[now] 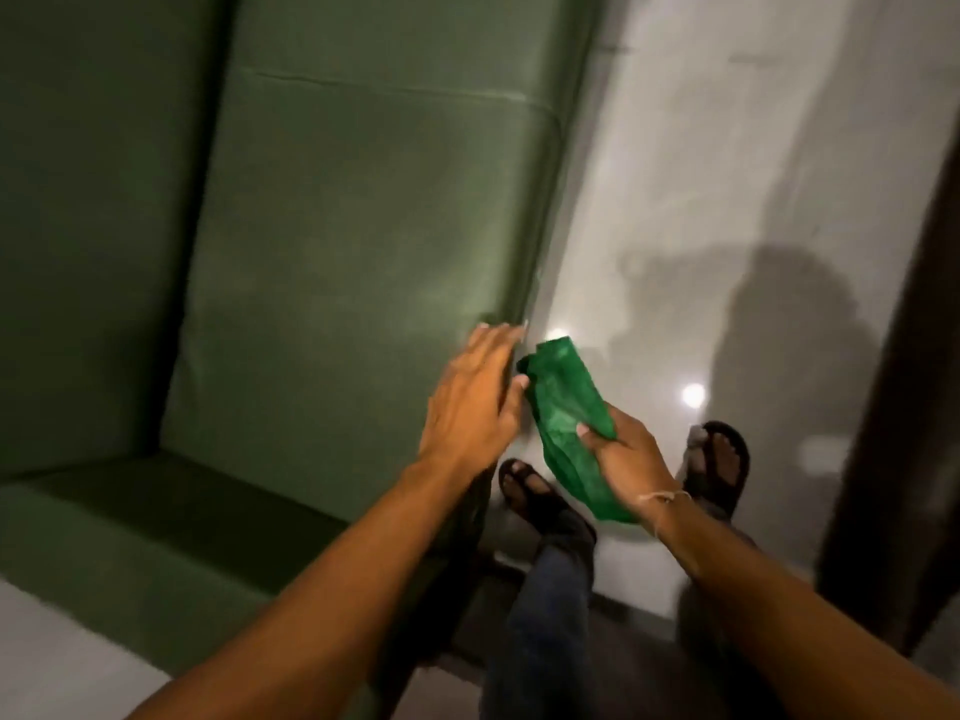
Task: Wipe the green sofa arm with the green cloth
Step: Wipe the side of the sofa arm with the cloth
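The green sofa arm [363, 241] fills the middle of the head view as a broad flat surface with a seam near its far end. My left hand [475, 397] lies flat on its near right edge, fingers spread, with its thumb touching the cloth's near corner. The bright green cloth [563, 407] hangs just right of that edge, over the floor. My right hand [626, 459] pinches the cloth's lower part between thumb and fingers.
The sofa seat [93, 200] lies to the left, darker green. A glossy pale floor [727, 200] runs along the right, with my two sandalled feet [717, 459] on it. A dark wooden frame [904, 356] stands at the far right.
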